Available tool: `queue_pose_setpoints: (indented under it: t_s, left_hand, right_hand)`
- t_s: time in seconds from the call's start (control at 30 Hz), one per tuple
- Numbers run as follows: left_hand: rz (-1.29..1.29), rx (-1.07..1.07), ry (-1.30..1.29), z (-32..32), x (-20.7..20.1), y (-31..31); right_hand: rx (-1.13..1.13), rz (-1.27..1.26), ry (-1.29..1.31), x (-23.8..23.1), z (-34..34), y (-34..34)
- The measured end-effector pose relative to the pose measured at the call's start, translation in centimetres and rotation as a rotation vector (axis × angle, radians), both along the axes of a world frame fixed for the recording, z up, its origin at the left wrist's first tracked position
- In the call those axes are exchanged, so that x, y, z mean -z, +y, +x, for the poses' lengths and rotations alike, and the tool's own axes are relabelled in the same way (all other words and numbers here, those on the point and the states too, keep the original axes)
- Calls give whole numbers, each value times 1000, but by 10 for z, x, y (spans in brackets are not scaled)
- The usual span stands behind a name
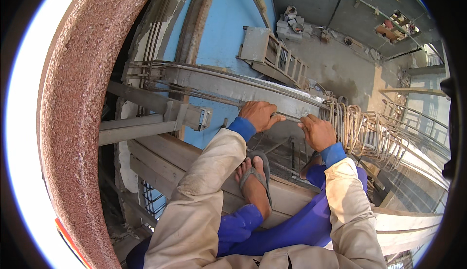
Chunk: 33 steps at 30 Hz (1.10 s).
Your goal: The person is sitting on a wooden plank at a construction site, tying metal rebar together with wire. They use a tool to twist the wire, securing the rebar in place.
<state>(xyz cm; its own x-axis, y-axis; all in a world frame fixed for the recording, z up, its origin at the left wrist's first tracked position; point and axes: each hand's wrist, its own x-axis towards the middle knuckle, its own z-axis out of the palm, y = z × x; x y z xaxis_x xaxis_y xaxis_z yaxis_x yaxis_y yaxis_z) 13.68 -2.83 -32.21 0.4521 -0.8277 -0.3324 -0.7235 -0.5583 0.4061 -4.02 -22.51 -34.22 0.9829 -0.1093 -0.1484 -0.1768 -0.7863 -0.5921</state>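
The person's left hand (pixel 259 116) is grasping a long, thin, grey-brown steel bar (pixel 290 118), and the right hand (pixel 318 132) is pinching it farther right. The bar is running crosswise ahead, probably feeling stiff, rough and fairly heavy (springy, perhaps, over its length); the bare stretch left of the bundled rust-brown steel loops (pixel 365 130) is likely offering the best hold. Nearer, pale wooden planks (pixel 287 196) are supporting the sandalled left foot (pixel 255 186); beyond, a blue painted wall (pixel 221 30) is standing left, a grey concrete floor (pixel 335 60) spreading right.
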Motion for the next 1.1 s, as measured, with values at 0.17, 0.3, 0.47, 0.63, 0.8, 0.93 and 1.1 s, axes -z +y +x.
queue_pose_setpoints:
  t_s: [0.17,0.3,0.47,0.63,0.8,0.93,1.1]
  left_hand:
    - [-91,1,29,5,-10,7]
    - [-101,20,34,12,-16,12]
    - [-129,23,36,15,-23,8]
    - [-133,44,2,16,-34,13]
    - [-187,45,-63,34,-36,25]
    - [-122,36,-87,57,-38,51]
    - [-56,-48,-43,84,-31,76]
  right_hand:
    - [15,26,26,-17,2,7]
    - [7,31,44,-24,7,11]
    - [-38,58,78,-34,12,5]
    - [-56,113,95,-48,16,1]
    - [-48,67,98,-49,32,18]
    - [-39,92,92,-45,59,41]
    - [-86,142,80,-30,93,68]
